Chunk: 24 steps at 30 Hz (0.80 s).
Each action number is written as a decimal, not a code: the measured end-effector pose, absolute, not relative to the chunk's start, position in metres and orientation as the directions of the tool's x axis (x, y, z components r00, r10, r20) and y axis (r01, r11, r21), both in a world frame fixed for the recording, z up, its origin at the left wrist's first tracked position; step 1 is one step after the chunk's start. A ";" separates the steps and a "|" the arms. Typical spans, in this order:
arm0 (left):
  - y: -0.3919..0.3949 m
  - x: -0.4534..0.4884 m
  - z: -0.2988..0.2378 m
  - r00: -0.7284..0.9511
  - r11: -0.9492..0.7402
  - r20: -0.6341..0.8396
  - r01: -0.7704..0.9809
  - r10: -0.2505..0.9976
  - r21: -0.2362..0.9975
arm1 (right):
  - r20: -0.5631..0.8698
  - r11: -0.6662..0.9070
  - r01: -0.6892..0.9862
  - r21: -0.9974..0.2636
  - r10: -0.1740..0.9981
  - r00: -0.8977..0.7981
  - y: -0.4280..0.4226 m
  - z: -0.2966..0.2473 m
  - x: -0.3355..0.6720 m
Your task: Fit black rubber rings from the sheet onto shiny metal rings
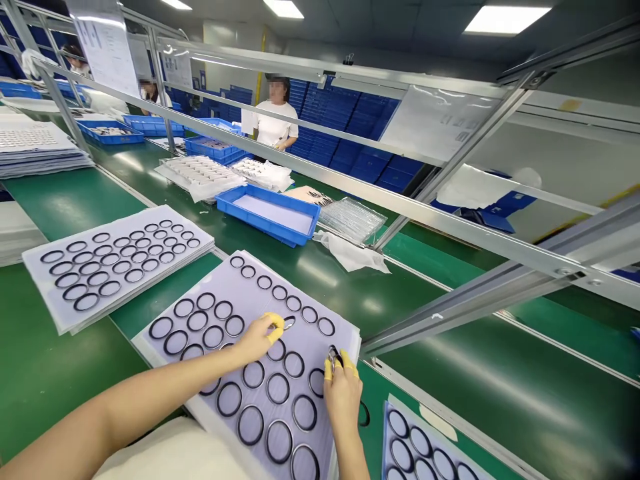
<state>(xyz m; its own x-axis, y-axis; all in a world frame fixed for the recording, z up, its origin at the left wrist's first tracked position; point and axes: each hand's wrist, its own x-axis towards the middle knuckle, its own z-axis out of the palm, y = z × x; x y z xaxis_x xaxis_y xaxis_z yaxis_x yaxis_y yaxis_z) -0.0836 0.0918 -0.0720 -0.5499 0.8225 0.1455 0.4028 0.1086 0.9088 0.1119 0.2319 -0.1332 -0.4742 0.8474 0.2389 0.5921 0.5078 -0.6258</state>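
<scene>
A white tray sheet (260,270) holding several black rings in rows lies in front of me on the green table. My left hand (260,337), with yellow finger cots, pinches a ring (289,324) lifted at the tray's upper rows. My right hand (343,393), also in yellow finger cots, pinches another small ring (332,355) near the tray's right edge. Both hands hover over the sheet.
A second stack of ring trays (115,260) lies to the left, a third (425,453) at lower right. A blue bin (267,213), clear trays (353,219) and a metal frame rail (450,227) sit beyond. People stand at the far side.
</scene>
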 end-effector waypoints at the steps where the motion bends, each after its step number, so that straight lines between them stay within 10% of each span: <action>1: 0.078 -0.088 -0.072 -0.582 0.105 0.122 0.340 0.804 0.934 | 0.254 0.549 0.608 -0.574 0.825 -0.505 0.233 -0.136 0.108; 13: -0.023 -0.104 -0.082 -0.776 0.079 -0.181 -0.168 0.604 0.983 | 0.264 0.824 0.555 -0.118 0.564 -0.782 0.223 -0.130 0.056; 24: -0.026 -0.093 -0.063 -0.721 0.069 -0.251 -0.273 0.646 0.960 | 0.209 0.853 0.505 -0.129 0.522 -0.827 0.198 -0.114 -0.012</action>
<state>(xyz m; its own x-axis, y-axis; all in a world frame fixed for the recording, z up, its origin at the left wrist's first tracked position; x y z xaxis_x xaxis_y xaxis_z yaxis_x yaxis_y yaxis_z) -0.0930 -0.0259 -0.0628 -0.7209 0.6459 -0.2513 -0.2727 0.0690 0.9596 -0.0123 0.1976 -0.1136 -0.8272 0.5217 0.2088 0.5054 0.8531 -0.1295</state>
